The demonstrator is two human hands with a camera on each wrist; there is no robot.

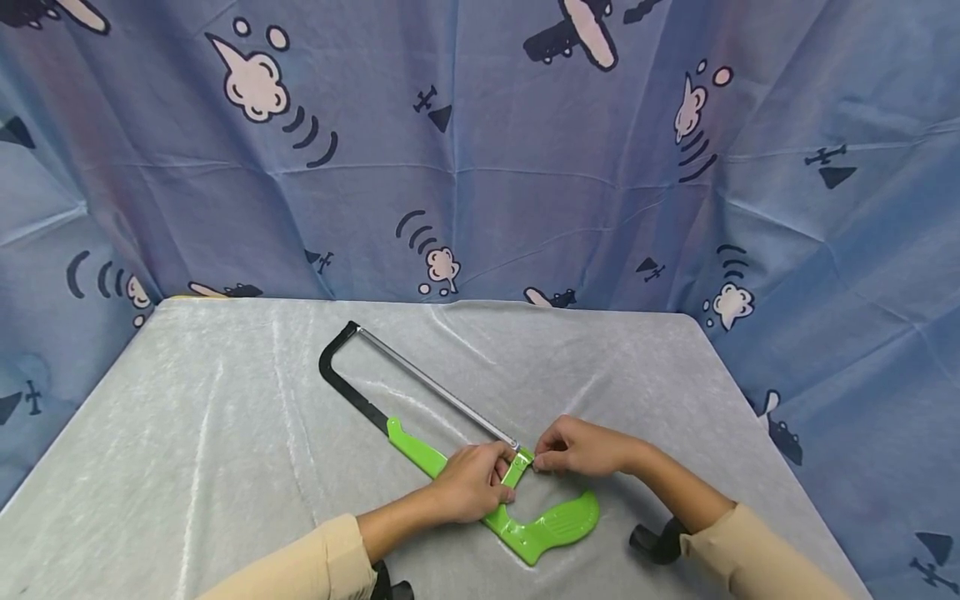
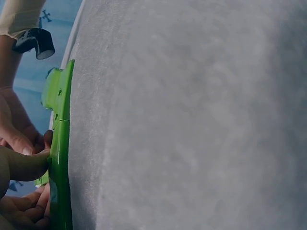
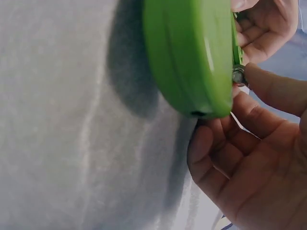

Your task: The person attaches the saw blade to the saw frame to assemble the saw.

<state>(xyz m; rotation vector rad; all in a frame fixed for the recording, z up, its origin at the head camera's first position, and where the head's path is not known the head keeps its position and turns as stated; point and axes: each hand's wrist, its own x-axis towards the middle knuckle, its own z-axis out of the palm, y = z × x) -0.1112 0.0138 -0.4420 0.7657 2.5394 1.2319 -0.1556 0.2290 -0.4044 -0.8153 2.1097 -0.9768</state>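
Note:
A hacksaw (image 1: 420, 456) with a green handle (image 1: 562, 521), a black front bow (image 1: 352, 390) and a silver blade (image 1: 435, 385) lies slantwise on the cloth-covered table. My left hand (image 1: 468, 483) grips the green upright of its frame, thumb on the near side. At the blade's handle end, my right hand (image 1: 583, 447) pinches a small silver metal nut (image 3: 239, 75) between thumb and forefinger. The nut's exact shape is partly hidden by the fingers. In the right wrist view the rounded handle end stands close beside the right hand's curled fingers.
Light grey velvety cloth (image 1: 225, 467) covers the table. Behind it and at both sides hangs a blue curtain (image 1: 487, 150) with airplane and cloud prints. A black wrist mount (image 1: 660, 542) sits below the right forearm.

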